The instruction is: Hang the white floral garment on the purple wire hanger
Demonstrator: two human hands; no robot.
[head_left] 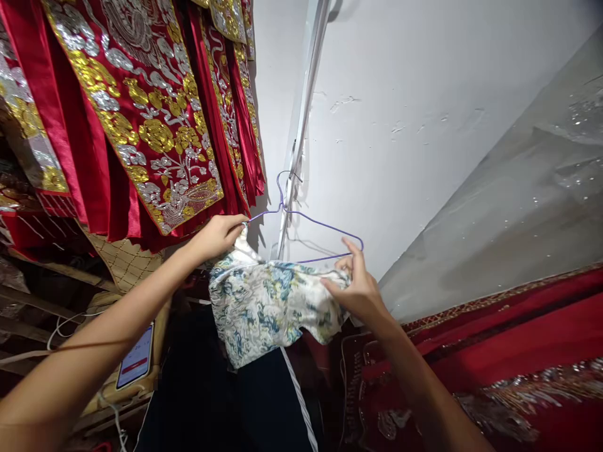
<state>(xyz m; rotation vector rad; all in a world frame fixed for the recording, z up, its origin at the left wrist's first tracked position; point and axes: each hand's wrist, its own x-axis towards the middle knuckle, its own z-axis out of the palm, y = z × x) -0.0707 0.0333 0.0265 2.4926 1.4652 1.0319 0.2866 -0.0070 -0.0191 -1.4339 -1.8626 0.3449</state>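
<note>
A small white garment (264,307) with a blue and green floral print hangs limply between my hands, in front of my dark trousers. My left hand (221,237) is closed, pinching its upper left corner against the left end of a thin purple hanger (325,223). At the hanger's right end, my right hand (355,285) has its thumb on the cloth and its index finger raised by the hanger's corner; the other fingers curl at the garment's edge. The hanger's bottom bar shows above the cloth on the right. Its hook is up at the wall strip.
Red costumes (155,125) with gold and silver sequins hang at left. A metal strip (301,107) runs up the white wall (400,94). Clear plastic sheeting (509,201) and red fabric (518,333) lie at right. A lit phone (135,358) with cables nearby rests at lower left.
</note>
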